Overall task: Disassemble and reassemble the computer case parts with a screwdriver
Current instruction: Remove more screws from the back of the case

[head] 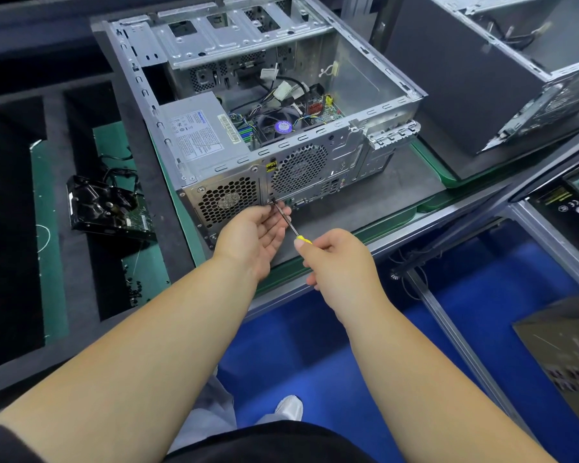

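An open grey computer case (375,81) lies on its side on the bench, its rear panel facing me. Inside sit a power supply (198,132) and a fan over the board. My right hand (338,262) grips the yellow handle of a screwdriver (290,225). Its tip touches a screw (272,201) on the rear panel, beside the power supply's vent grille. My left hand (254,235) is palm up under the shaft, fingertips pinching it near the tip.
A removed black part with cables (104,208) lies on the green mat at the left, with several small screws (134,289) nearer me. A second open case (502,61) stands at the right. The bench edge (415,228) runs below the case, above a blue floor.
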{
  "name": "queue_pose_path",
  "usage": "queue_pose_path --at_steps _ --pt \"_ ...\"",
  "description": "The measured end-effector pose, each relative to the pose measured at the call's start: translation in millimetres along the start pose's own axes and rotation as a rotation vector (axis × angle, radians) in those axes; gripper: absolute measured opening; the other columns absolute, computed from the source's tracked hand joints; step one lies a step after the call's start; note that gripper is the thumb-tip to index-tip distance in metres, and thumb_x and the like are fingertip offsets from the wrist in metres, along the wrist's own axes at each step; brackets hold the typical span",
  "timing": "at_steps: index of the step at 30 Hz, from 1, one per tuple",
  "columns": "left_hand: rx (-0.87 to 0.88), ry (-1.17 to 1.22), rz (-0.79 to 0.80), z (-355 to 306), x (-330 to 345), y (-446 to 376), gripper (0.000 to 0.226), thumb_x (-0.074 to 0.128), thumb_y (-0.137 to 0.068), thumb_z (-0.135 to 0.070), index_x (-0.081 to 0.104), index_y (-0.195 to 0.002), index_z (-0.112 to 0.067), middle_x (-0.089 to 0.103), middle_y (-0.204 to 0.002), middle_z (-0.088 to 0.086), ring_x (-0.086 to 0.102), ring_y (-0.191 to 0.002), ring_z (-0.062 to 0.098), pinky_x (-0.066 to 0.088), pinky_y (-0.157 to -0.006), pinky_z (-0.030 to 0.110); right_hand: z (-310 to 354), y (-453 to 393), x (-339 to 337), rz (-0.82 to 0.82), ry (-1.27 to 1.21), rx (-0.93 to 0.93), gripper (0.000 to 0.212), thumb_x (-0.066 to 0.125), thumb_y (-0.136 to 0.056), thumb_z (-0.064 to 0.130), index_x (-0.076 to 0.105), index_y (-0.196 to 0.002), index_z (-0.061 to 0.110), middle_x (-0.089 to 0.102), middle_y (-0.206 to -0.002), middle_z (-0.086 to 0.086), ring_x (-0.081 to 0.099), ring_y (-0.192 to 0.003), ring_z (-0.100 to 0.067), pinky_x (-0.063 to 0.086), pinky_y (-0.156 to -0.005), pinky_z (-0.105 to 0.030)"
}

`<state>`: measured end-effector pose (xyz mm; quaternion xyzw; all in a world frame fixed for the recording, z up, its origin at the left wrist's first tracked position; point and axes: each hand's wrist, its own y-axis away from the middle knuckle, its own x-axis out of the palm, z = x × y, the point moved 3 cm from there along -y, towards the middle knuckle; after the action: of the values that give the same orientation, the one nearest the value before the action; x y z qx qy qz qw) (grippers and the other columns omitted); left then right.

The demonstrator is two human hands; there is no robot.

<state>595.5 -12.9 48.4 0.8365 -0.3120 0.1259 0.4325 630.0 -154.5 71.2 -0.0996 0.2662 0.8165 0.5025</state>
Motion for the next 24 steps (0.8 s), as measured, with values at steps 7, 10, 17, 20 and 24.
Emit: queue_pose_path --at_steps 7,10,17,20,24 --pt "-0.016 0.008 -0.015 -0.1 2.5 -0.5 0.013 0.058 -0.095 -0.014 0.070 -0.094 -0.009 0.076 -0.080 0.001 0.070 -0.065 0.004 0.053 -0.054 0.014 -2.9 -3.5 -2.4 0.029 0.042 0.034 0.032 0.055 -0.095 0.049 0.063 -0.079 0.023 0.069 -0.066 0.009 0.060 -0.049 -0.008 0.054 -0.062 -0.035" --pt "-0.005 -0.020 -0.021 0.4 2.3 -1.5 0.011 0.062 -0.093 -0.015 0.072 -0.090 -0.011 0.076 -0.078 0.000 0.068 -0.062 0.003 0.053 -0.055 0.013 -1.5 -4.8 1.1 0.069 0.048 0.076 0.039 0.044 -0.101 0.047 0.066 -0.080 0.022 0.067 -0.061 0.009 0.054 -0.046 -0.005 0.046 -0.058 -0.028" --pt "0.017 -0.019 -0.058 1.1 1.9 -1.0 0.008 0.066 -0.091 -0.015 0.072 -0.089 -0.010 0.075 -0.076 0.000 0.064 -0.056 0.002 0.051 -0.052 0.012 -2.8 1.1 8.7 0.069 -0.059 0.067 0.029 0.070 -0.085 0.046 0.057 -0.085 0.021 0.061 -0.060 0.003 0.054 -0.042 0.000 0.045 -0.052 -0.029" --pt "0.019 -0.019 -0.070 1.6 2.2 -0.8 0.007 0.067 -0.090 -0.015 0.071 -0.087 -0.011 0.074 -0.072 -0.001 0.063 -0.055 0.001 0.049 -0.049 0.012 -2.5 1.9 10.9 0.089 -0.175 0.096 0.026 0.068 -0.090 0.039 0.059 -0.082 0.017 0.063 -0.064 0.004 0.056 -0.045 -0.004 0.046 -0.050 -0.027" --pt "0.030 -0.036 -0.070 0.2 2.8 -1.2 0.010 0.067 -0.090 -0.016 0.070 -0.082 -0.013 0.073 -0.069 -0.002 0.063 -0.060 0.003 0.048 -0.049 0.011 1.3 8.5 19.4 0.141 -0.222 0.143 0.029 0.062 -0.095 0.038 0.061 -0.082 0.012 0.063 -0.059 0.006 0.057 -0.043 -0.006 0.040 -0.039 -0.016"
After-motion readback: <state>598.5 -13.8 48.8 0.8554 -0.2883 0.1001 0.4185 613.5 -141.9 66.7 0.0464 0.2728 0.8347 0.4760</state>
